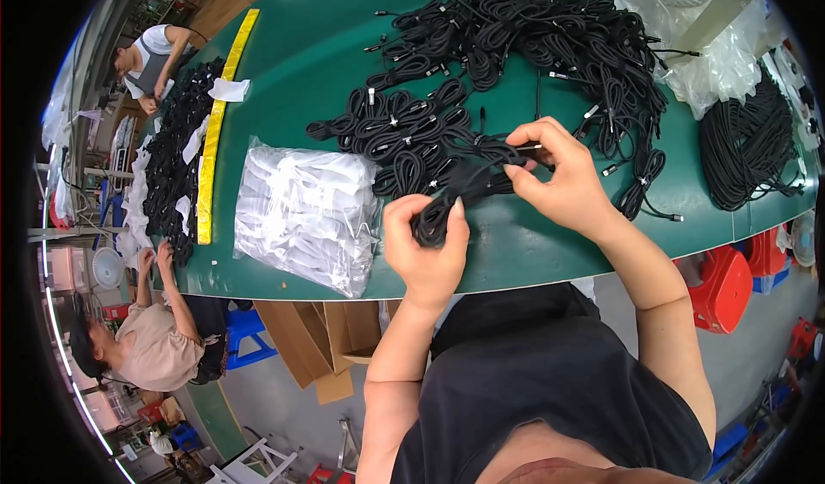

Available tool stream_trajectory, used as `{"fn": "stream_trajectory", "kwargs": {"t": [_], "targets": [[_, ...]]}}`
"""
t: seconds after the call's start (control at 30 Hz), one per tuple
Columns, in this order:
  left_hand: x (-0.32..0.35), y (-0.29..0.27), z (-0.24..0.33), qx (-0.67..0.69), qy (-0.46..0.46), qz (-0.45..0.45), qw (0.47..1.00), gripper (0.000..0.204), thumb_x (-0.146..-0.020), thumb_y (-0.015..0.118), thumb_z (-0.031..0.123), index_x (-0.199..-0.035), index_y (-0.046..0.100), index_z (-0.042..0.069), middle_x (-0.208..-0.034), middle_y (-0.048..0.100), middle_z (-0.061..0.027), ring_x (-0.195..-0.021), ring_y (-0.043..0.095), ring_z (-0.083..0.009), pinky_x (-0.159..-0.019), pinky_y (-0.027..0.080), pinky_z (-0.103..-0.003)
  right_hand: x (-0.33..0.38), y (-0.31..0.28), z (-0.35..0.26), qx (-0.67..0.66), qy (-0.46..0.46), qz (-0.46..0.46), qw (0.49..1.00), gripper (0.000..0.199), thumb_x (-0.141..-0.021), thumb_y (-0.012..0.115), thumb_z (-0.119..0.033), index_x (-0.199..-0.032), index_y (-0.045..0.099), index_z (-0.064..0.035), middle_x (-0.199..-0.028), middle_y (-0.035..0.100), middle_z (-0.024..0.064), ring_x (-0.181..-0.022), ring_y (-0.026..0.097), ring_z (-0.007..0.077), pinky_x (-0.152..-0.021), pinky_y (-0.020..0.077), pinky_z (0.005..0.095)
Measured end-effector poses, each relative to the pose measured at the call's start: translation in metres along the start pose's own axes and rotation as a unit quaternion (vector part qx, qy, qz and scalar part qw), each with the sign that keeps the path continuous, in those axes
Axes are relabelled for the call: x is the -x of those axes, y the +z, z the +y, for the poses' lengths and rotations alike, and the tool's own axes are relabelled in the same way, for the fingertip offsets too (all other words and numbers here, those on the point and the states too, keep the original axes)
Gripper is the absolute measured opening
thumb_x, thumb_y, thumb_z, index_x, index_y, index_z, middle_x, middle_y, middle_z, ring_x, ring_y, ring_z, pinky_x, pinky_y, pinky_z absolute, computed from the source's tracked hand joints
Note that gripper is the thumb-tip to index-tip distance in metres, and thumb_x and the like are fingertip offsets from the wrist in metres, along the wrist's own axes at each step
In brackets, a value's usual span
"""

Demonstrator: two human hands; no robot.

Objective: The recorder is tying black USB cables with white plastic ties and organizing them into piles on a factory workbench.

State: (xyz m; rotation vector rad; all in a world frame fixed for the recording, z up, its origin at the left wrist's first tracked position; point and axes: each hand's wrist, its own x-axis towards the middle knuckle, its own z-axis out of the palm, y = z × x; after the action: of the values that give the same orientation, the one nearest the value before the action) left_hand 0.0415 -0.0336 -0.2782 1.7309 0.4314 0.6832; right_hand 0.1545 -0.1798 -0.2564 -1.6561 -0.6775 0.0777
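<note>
In front of my chest, just over the table's near edge, a coiled black cable (pixel 471 183) is stretched between my two hands. My left hand (pixel 423 248) is closed around the looped end of the coil, thumb and forefinger on either side. With thumb and forefinger pinched, my right hand (pixel 560 179) grips the other end of the cable near a plug. Part of that end is hidden by the fingers. Small coiled black cables (pixel 412 123) lie right behind my hands, with metal plugs showing among them.
On the green table (pixel 318 54), a large heap of black cables (pixel 550 20) stretches back and right. A clear bag of white pieces (pixel 305 213) lies left, beside yellow tape (pixel 216 132). A thick cable coil (pixel 748 145) sits far right. Two people work at left; red stools (pixel 724 291) stand at right.
</note>
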Motion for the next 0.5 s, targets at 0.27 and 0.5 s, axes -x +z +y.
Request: {"fn": "stream_trajectory", "kwargs": {"t": [0.27, 0.5], "targets": [[-0.008, 0.004, -0.006, -0.189, 0.418, 0.063, 0.886, 0.035, -0.064, 0.07, -0.008, -0.092, 0.052, -0.001, -0.086, 0.053, -0.0151, -0.072, 0.057, -0.0262, -0.059, 0.048, -0.031, 0.0, -0.004, 0.001, -0.013, 0.139, -0.007, 0.99, 0.024, -0.071, 0.059, 0.002, -0.094, 0.053, 0.001, -0.089, 0.051, 0.0066, -0.077, 0.053, 0.0084, -0.064, 0.046, 0.0215], [0.0, 0.014, -0.001, -0.171, 0.425, -0.021, 0.888, 0.034, -0.062, 0.07, -0.008, -0.09, 0.053, 0.0, -0.086, 0.054, -0.0141, -0.068, 0.056, -0.0261, -0.058, 0.047, -0.032, 0.001, 0.0, 0.021, 0.309, -0.179, 0.065, 0.932, 0.027, -0.061, 0.059, 0.001, -0.088, 0.054, -0.0005, -0.086, 0.052, 0.0117, -0.083, 0.052, 0.028, -0.069, 0.0482, 0.0327]]}}
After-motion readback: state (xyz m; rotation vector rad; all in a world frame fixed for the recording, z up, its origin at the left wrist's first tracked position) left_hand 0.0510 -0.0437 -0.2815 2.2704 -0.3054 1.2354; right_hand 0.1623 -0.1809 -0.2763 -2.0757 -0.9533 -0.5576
